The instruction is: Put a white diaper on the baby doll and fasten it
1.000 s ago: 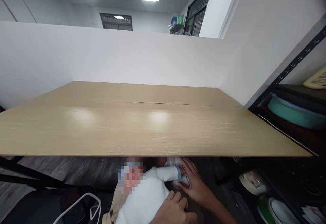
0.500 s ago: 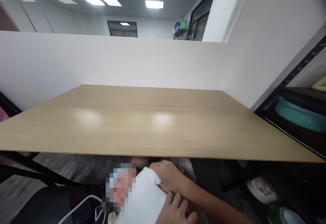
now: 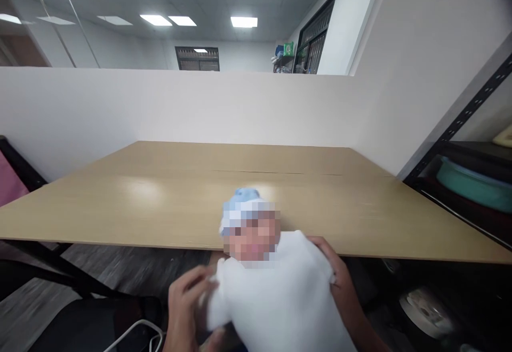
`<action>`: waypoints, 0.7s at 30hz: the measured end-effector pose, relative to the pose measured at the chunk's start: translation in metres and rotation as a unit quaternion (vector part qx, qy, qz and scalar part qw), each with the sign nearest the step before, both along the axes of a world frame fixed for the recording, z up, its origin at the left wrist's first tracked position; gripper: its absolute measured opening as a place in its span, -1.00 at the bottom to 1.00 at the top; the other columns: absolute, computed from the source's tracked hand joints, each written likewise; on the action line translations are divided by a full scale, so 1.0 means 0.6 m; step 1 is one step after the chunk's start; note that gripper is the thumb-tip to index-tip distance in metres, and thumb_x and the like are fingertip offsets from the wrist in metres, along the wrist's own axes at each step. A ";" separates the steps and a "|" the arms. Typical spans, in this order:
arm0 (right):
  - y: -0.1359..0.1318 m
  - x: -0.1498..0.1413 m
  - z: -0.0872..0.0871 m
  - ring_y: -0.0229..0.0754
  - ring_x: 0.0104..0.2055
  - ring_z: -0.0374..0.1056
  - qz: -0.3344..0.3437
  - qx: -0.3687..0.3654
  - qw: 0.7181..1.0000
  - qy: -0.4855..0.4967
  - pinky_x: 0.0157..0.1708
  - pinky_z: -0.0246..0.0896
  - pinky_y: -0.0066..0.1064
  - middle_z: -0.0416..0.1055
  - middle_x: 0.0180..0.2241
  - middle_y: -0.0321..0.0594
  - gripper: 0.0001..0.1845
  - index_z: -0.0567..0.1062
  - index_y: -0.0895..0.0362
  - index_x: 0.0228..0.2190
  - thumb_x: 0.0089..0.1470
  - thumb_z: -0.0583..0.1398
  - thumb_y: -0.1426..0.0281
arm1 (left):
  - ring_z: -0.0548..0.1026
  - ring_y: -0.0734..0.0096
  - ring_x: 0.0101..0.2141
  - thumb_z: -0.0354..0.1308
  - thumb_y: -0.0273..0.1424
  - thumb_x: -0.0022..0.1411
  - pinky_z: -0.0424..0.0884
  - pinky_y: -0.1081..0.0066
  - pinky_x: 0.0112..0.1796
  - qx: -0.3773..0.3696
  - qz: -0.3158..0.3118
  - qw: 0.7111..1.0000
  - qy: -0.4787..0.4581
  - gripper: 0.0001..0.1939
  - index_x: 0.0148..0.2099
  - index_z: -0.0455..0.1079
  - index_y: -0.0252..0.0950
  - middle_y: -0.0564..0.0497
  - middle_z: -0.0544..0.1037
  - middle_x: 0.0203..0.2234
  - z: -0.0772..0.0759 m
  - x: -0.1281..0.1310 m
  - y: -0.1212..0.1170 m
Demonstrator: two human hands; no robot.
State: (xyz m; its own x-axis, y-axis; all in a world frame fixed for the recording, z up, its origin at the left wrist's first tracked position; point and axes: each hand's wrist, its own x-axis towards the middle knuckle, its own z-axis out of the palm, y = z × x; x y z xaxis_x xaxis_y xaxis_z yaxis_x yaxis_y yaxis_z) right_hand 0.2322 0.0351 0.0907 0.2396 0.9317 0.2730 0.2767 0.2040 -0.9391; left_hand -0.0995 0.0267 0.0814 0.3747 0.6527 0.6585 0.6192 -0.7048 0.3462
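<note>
A baby-sized figure in a white garment (image 3: 286, 298) and a light blue cap (image 3: 244, 197) is in front of me, its head above the table's near edge. Its face is blurred out, and I cannot tell whether it is a doll or a baby. My left hand (image 3: 190, 301) has its fingers closed around the white sleeve on the left. On the opposite side, my right hand (image 3: 334, 266) is wrapped round the figure's upper side, its fingers partly hidden behind the cloth. The figure's lower body is out of view.
A wooden table (image 3: 160, 213) extends to a white partition (image 3: 240, 106). At the right stands a black rack with a teal basin (image 3: 480, 184). A black seat (image 3: 96, 322) with a white cable (image 3: 128, 333) is at lower left. A round white object (image 3: 426, 312) sits under the table.
The figure has moved up and right from below the table edge and now faces me more upright. My hands have parted from its front to its two sides. The view tilted slightly up.
</note>
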 end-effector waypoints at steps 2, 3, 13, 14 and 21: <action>0.016 0.014 0.006 0.02 -0.08 0.52 -0.038 0.007 0.999 0.030 -0.17 0.43 -0.37 0.60 -0.06 -0.11 -0.53 0.55 0.09 -0.04 0.01 0.19 0.21 | 0.47 -0.09 0.23 0.25 -0.23 0.42 0.54 -0.07 0.14 -0.021 -0.003 1.000 -0.005 -0.34 0.45 0.11 -0.15 -0.27 0.44 0.24 0.021 0.007 0.046; 0.026 0.019 0.009 0.01 -0.10 0.51 -0.049 0.006 0.998 0.041 -0.19 0.42 -0.37 0.60 -0.05 -0.12 -0.53 0.54 0.08 -0.03 0.02 0.19 0.21 | 0.48 -0.06 0.22 0.29 -0.21 0.41 0.53 -0.02 0.16 -0.047 -0.022 0.999 0.013 -0.30 0.45 0.07 -0.14 -0.26 0.45 0.26 0.030 0.016 0.069; 0.086 0.098 0.016 0.01 -0.21 0.50 -0.085 -0.122 0.948 -0.283 -0.31 0.15 -0.37 0.64 -0.14 -0.17 -0.60 0.54 -0.01 -0.01 0.11 0.23 0.22 | 0.64 -0.03 -0.02 0.26 -0.25 0.33 0.37 0.25 -0.17 -0.298 -0.059 0.951 0.059 -0.54 0.23 0.33 -0.10 -0.01 0.67 0.03 0.075 0.092 0.204; 0.085 0.107 0.014 0.01 -0.21 0.51 -0.088 -0.133 0.929 -0.333 -0.32 0.11 -0.37 0.64 -0.15 -0.17 -0.65 0.55 -0.03 -0.03 0.16 0.22 0.20 | 0.64 -0.04 -0.02 0.27 -0.25 0.31 0.36 0.26 -0.17 -0.300 -0.058 0.950 0.069 -0.54 0.22 0.34 -0.10 -0.01 0.67 0.04 0.074 0.092 0.209; 0.075 0.147 -0.037 0.04 -0.07 0.50 -0.048 -0.102 0.908 -0.403 -0.16 0.18 -0.29 0.61 -0.10 -0.19 -0.69 0.55 -0.03 -0.04 0.27 0.16 0.17 | 0.63 -0.04 0.00 0.28 -0.27 0.24 0.33 0.27 -0.16 -0.299 -0.055 0.944 0.127 -0.47 0.24 0.34 -0.13 -0.05 0.67 0.09 0.057 0.087 0.228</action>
State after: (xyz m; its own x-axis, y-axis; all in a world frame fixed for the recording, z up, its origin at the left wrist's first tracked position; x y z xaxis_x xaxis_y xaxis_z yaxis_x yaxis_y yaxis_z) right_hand 0.3203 0.0799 0.0686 0.1221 0.9677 0.2204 0.8983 -0.0132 -0.4393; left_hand -0.0473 0.1634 0.1158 0.5589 0.8267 0.0649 0.6697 -0.4962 0.5526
